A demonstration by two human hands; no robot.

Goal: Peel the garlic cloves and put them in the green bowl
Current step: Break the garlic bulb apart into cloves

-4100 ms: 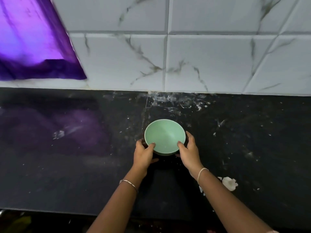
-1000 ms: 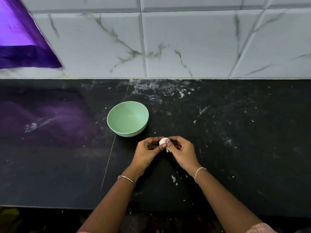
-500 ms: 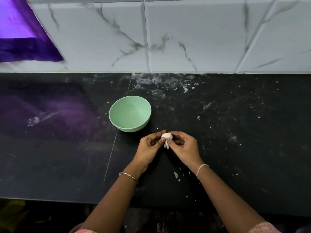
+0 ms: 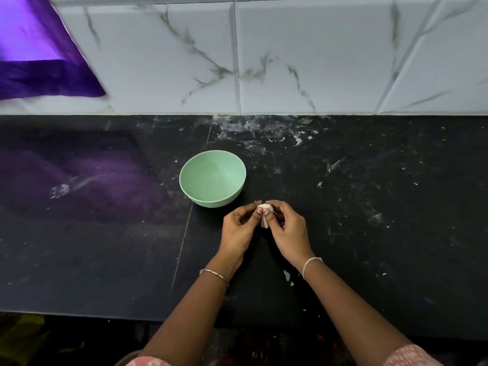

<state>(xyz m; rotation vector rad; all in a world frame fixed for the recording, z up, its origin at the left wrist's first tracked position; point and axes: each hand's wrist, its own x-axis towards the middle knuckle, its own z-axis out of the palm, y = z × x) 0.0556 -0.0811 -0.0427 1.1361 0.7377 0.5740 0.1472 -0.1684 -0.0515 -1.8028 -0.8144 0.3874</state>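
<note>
A small white garlic bulb [image 4: 264, 210] sits between my two hands, just above the black counter. My left hand [image 4: 239, 228] pinches it from the left with thumb and fingertips. My right hand [image 4: 289, 229] pinches it from the right, and a strip of white skin hangs down below the thumbs. The green bowl [image 4: 212, 178] stands upright on the counter just behind and to the left of my hands. Nothing shows inside it.
The black counter [image 4: 369, 220] is flecked with white scraps, and some bits of garlic skin [image 4: 287, 276] lie near my right wrist. A white marbled tile wall [image 4: 303, 54] runs along the back. A purple cloth [image 4: 39, 56] hangs at upper left. The counter's front edge [image 4: 79, 314] is close.
Four seconds ago both hands held the green bowl; it now stands to the left and they pinch the garlic. Over the last second the hands stay on the garlic, working its skin.
</note>
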